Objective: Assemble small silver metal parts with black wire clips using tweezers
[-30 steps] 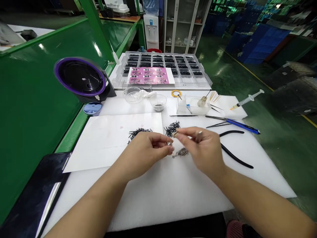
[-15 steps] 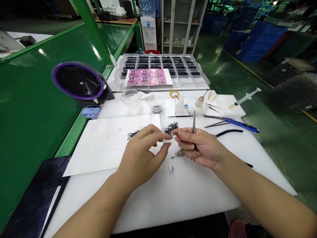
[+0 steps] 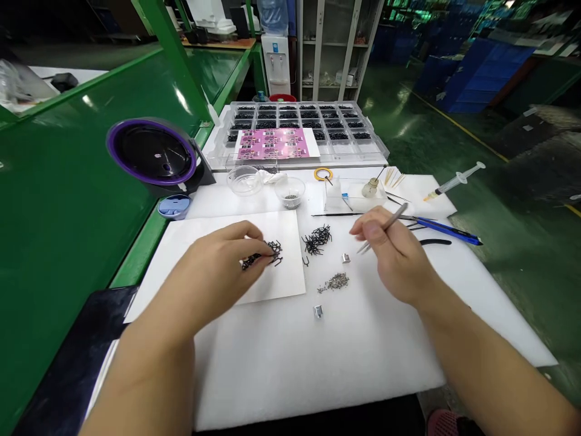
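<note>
Left hand: on the white sheet, fingers curled together over the near edge of a pile of black clips; whether a clip is pinched cannot be told.
Right hand: raised above the foam pad, right of the sheet; fingers clamped on tweezers.
Tweezers: tilted, tips pointing down and left, ending just right of a small metal piece; not touching it.
Black clips, first pile: on the sheet, near its right edge, partly under the left fingertips.
Black clips, second pile: on the pad, just right of the sheet, between the two hands.
Loose clip: single, just off the sheet's right edge, below the second pile.
Grey bits: small heap on the pad, right of the sheet, below the metal piece.
Second metal piece: on the pad, nearer the person than the sheet's right corner.
Dishes: two clear ones beyond the sheet's far edge; the right one holds a few dark bits.
Compartment tray: far beyond the sheet, cells filled with dark parts, a pink card lying on it.
Hand tools: blue-handled, with black pliers, well right of the sheet behind the right hand.
Syringe: far right of the sheet, past the pad edge.
Round purple-rimmed unit: beyond the sheet's left corner, on the table.
</note>
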`<state>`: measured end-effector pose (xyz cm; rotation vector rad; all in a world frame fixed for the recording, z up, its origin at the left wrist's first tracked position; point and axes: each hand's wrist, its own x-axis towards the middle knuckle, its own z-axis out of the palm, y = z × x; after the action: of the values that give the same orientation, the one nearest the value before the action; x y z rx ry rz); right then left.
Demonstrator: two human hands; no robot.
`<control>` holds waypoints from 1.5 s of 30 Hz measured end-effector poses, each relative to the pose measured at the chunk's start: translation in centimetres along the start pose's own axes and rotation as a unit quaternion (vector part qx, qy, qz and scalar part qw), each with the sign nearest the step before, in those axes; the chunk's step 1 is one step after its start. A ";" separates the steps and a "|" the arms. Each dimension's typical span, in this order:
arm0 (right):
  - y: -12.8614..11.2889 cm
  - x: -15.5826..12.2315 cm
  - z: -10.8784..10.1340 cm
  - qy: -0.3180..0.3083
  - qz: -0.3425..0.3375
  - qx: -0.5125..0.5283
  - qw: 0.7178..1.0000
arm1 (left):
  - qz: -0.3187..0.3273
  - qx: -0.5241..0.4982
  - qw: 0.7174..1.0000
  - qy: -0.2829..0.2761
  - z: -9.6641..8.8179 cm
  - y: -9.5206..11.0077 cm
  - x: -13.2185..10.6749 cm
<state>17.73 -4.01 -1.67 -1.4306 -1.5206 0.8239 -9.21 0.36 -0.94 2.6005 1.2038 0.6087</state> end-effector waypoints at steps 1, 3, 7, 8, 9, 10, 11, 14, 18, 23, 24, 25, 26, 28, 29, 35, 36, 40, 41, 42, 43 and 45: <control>0.1 0.1 -0.7 0.001 -0.024 -0.080 0.997 | -0.023 0.034 0.999 -0.026 -0.3 -0.6 -0.2; 0.2 0.3 -1.6 -0.050 -0.025 -0.160 0.986 | -0.061 0.076 0.993 -0.070 -0.5 -1.6 -0.4; -0.3 0.3 -1.0 -0.149 -0.011 -0.181 0.972 | -0.110 0.094 0.979 -0.142 -0.2 -2.1 -0.6; -0.4 0.2 -0.5 -0.156 -0.007 -0.187 0.970 | -0.114 0.096 0.978 -0.147 -0.2 -2.1 -0.6; -0.5 0.2 0.1 -0.157 -0.006 -0.195 0.968 | -0.112 0.096 0.979 -0.142 -0.2 -1.9 -0.5; -0.4 0.1 0.6 -0.152 -0.009 -0.203 0.967 | -0.106 0.093 0.982 -0.128 -0.2 -1.6 -0.5; -0.3 0.1 1.0 -0.143 -0.017 -0.209 0.967 | -0.096 0.084 0.986 -0.110 -0.3 -1.2 -0.4; 0.4 0.1 1.7 -0.124 -0.074 -0.220 0.965 | -0.036 0.005 0.995 -0.091 0.1 0.8 -0.3; 0.9 0.3 1.3 -0.126 -0.150 -0.188 0.962 | 0.037 -0.033 0.978 -0.205 2.0 4.4 -0.4; 0.3 0.7 0.3 -0.181 -0.056 -0.134 0.973 | 0.044 0.009 0.965 -0.260 3.4 5.7 -0.3; 0.2 0.8 0.2 -0.195 -0.043 -0.132 0.971 | 0.041 0.005 0.966 -0.257 3.3 5.5 -0.2; 0.2 0.8 0.2 -0.205 -0.040 -0.132 0.969 | 0.035 -0.003 0.968 -0.248 3.0 5.2 -0.2; 0.2 0.9 0.3 -0.215 -0.041 -0.134 0.967 | 0.026 -0.015 0.972 -0.233 2.7 4.9 -0.2; 0.3 0.9 0.3 -0.226 -0.044 -0.144 0.963 | -0.002 -0.049 0.980 -0.191 2.0 4.3 -0.2; 0.4 0.9 0.4 -0.229 -0.045 -0.148 0.961 | -0.017 -0.070 0.983 -0.168 1.8 4.0 -0.2; 0.4 0.9 0.3 -0.237 -0.034 -0.126 0.963 | -0.069 -0.129 0.981 -0.126 1.5 4.0 -0.1; 0.5 1.0 0.3 -0.238 -0.033 -0.122 0.963 | -0.071 -0.128 0.981 -0.130 1.6 4.1 -0.1; 0.5 1.0 0.4 -0.237 -0.033 -0.123 0.963 | -0.078 -0.108 0.981 -0.140 1.6 4.2 0.0; 0.5 1.0 0.4 -0.236 -0.033 -0.124 0.963 | -0.077 -0.103 0.982 -0.140 1.6 4.2 0.0; 0.6 1.0 0.4 -0.236 -0.034 -0.125 0.963 | -0.076 -0.098 0.982 -0.141 1.5 4.2 0.0; 0.6 1.0 0.4 -0.236 -0.033 -0.126 0.963 | -0.075 -0.093 0.983 -0.141 1.6 4.1 0.0; 0.6 0.9 0.5 -0.237 -0.034 -0.125 0.963 | -0.072 -0.084 0.983 -0.145 1.6 4.1 0.1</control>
<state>17.59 -2.97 -2.23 -1.4107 -2.0853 1.0098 -5.70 -2.25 -0.92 2.3375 1.1775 0.2773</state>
